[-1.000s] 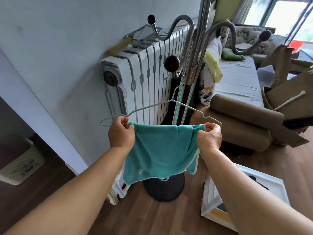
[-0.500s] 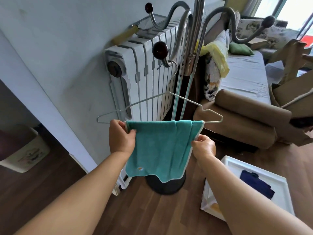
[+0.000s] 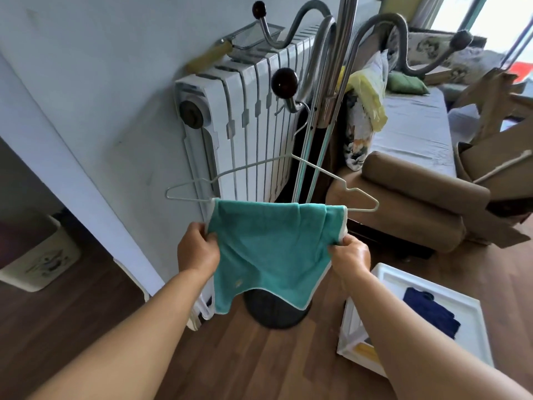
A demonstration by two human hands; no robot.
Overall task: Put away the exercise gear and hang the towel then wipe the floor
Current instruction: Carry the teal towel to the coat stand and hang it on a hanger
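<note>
The teal towel (image 3: 274,249), edged in white, hangs folded over the bottom bar of a white wire hanger (image 3: 340,180). The hanger's hook sits on a coat-stand peg (image 3: 291,106). Both side edges of the towel are pinched and bunched; its lower hem sags unevenly.

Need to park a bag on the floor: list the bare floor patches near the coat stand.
Bare wood floor lies in front of the stand base, between the two forearms. Another strip runs left, between the cream bin and the radiator. Right is crowded: white crate, brown sofa.
</note>
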